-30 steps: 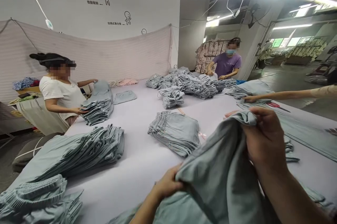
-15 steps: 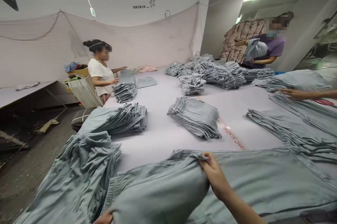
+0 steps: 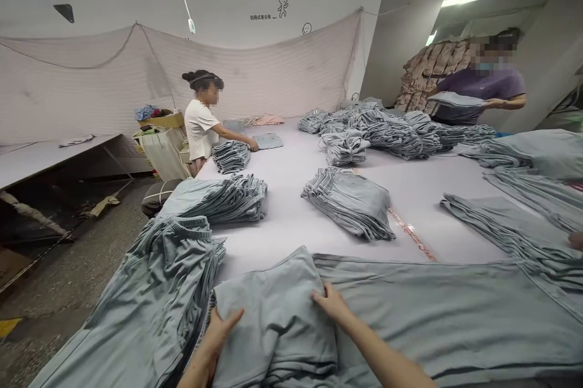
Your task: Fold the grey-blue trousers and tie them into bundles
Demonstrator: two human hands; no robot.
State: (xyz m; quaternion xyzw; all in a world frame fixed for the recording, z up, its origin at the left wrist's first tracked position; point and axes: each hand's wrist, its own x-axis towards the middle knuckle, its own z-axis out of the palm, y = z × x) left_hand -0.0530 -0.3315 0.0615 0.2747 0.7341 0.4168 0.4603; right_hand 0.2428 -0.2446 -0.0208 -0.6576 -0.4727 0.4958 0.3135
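Observation:
A folded grey-green garment (image 3: 273, 309) lies at the near edge of the big white table (image 3: 291, 212), on top of a longer spread garment (image 3: 455, 309). My left hand (image 3: 219, 333) rests open against the folded piece's left edge, fingers flat. My right hand (image 3: 331, 303) lies open on its right edge, fingers stretched out on the cloth. Neither hand grips anything.
Stacks of the same grey-green garments stand at near left (image 3: 150, 303), middle left (image 3: 218, 198), centre (image 3: 350, 201) and far right (image 3: 523, 218). A person in a white top (image 3: 200, 124) works at the far left; another in purple (image 3: 487, 87) holds cloth at the back right.
The garment I held up has been laid down and folded over on the table. My right hand has let go of its pinch and now lies flat; my left hand has come into view.

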